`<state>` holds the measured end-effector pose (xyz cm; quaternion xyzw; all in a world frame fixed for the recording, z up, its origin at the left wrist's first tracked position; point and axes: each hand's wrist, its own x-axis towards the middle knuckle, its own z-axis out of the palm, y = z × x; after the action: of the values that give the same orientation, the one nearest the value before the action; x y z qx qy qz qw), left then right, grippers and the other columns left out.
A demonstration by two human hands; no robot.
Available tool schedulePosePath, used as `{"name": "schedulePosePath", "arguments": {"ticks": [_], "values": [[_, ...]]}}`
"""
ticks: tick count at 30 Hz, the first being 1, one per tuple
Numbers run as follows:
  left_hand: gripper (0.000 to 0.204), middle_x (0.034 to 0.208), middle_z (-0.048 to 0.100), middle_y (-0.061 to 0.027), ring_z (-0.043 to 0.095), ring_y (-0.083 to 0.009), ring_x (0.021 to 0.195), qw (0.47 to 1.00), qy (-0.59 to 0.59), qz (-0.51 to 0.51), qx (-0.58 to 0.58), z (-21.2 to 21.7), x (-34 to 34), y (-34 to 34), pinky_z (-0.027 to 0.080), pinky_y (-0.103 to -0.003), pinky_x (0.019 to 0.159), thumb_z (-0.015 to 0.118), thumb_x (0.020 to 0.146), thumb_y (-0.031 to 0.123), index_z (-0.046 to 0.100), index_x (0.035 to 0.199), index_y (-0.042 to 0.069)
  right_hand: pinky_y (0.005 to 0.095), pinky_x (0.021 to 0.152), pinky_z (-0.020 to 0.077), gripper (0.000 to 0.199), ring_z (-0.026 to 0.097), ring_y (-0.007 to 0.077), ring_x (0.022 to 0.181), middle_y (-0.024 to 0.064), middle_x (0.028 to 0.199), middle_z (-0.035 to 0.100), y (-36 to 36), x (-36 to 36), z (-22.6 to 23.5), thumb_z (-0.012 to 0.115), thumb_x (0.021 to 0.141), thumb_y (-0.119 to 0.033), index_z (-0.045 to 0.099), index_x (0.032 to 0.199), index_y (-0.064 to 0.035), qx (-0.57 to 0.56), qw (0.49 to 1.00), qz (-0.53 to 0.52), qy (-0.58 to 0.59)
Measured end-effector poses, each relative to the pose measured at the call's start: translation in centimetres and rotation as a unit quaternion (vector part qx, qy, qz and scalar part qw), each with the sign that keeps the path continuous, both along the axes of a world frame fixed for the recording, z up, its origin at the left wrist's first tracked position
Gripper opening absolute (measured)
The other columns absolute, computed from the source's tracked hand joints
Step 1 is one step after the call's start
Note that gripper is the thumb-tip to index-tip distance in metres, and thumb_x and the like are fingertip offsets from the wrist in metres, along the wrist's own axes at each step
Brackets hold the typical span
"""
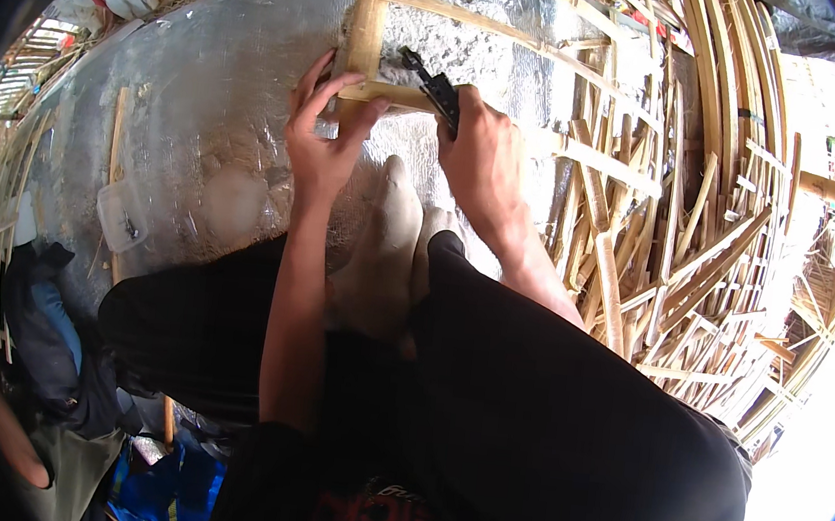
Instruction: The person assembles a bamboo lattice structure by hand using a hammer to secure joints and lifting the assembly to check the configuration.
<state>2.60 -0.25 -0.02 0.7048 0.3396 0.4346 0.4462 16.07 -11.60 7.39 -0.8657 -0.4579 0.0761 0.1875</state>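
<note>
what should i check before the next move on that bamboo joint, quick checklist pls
1. Left hand pinning the bamboo crosspiece against the upright bamboo pole: ok, fingers wrap the joint.
2. Right hand grip on the black tool: ok, closed around the handle.
3. Tool tip position: ok, it sits at the joint, just right of the left fingers.
4. Left fingers away from the tool tip: not ok, they look very close.
5. Feet out of the way: ok, below the joint on the silver mat.
6. Joint aligned square: cannot tell, the fisheye bends edges.

Two hands, one black tool
</note>
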Motion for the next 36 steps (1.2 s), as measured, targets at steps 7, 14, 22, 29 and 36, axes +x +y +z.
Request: {"name": "schedulePosePath", "arguments": {"ticks": [7, 14, 22, 29, 36], "values": [[0.035, 0.137, 0.057, -0.0131, 0.054, -0.0312, 0.124, 0.999, 0.011, 0.018, 0.029, 0.8, 0.6, -0.5, 0.050, -0.041, 0.095, 0.087, 0.074, 0.027, 0.076, 0.105, 0.014, 0.0481, 0.065, 0.0529, 0.031, 0.068, 0.0415, 0.074, 0.0233, 0.081, 0.069, -0.3, 0.8, 0.1, 0.076, 0.082, -0.015, 0.057, 0.101, 0.0001, 0.017, 0.999, -0.014, 0.043], [0.053, 0.135, 0.059, -0.0195, 0.056, -0.0313, 0.126, 0.998, 0.034, 0.050, 0.019, 1.2, 0.0, -1.5, 0.047, -0.040, 0.099, 0.082, 0.082, 0.022, 0.062, 0.129, 0.007, 0.0380, 0.056, 0.0460, 0.045, 0.051, 0.0245, 0.052, 0.0142, 0.062, 0.057, -0.1, 1.5, 0.4, 0.087, 0.077, -0.032, 0.060, 0.092, 0.0012, 0.064, 0.987, 0.023, 0.146], [0.061, 0.134, 0.059, -0.0190, 0.056, -0.0309, 0.125, 0.998, 0.009, 0.045, -0.031, 1.7, 0.9, -1.9, 0.043, -0.041, 0.105, 0.081, 0.083, 0.021, 0.054, 0.135, 0.003, 0.0226, 0.056, 0.0359, 0.084, 0.041, 0.0043, 0.067, -0.0060, 0.076, 0.048, -1.8, 4.1, -0.9, 0.094, 0.054, -0.051, 0.059, 0.108, 0.0028, 0.198, 0.872, 0.047, 0.446], [0.059, 0.135, 0.058, -0.0169, 0.057, -0.0286, 0.123, 0.998, 0.014, 0.037, -0.052, 1.6, 0.6, -1.8, 0.046, -0.039, 0.102, 0.080, 0.085, 0.022, 0.054, 0.135, 0.005, 0.0197, 0.046, 0.0366, 0.123, 0.044, 0.0047, 0.057, -0.0055, 0.076, 0.041, -3.7, 3.0, 1.0, 0.072, 0.027, -0.078, 0.051, 0.119, 0.0008, 0.227, 0.661, 0.100, 0.708], [0.057, 0.126, 0.064, -0.0146, 0.061, -0.0226, 0.113, 0.998, 0.022, 0.034, -0.043, 1.5, 0.7, -1.7, 0.047, -0.036, 0.097, 0.077, 0.088, 0.027, 0.055, 0.135, 0.003, 0.0203, 0.048, 0.0313, 0.120, 0.040, 0.0046, 0.059, -0.0046, 0.075, 0.042, -3.4, 1.8, 4.0, 0.078, 0.026, -0.074, 0.052, 0.117, 0.0007, 0.252, 0.655, 0.118, 0.702]]}}
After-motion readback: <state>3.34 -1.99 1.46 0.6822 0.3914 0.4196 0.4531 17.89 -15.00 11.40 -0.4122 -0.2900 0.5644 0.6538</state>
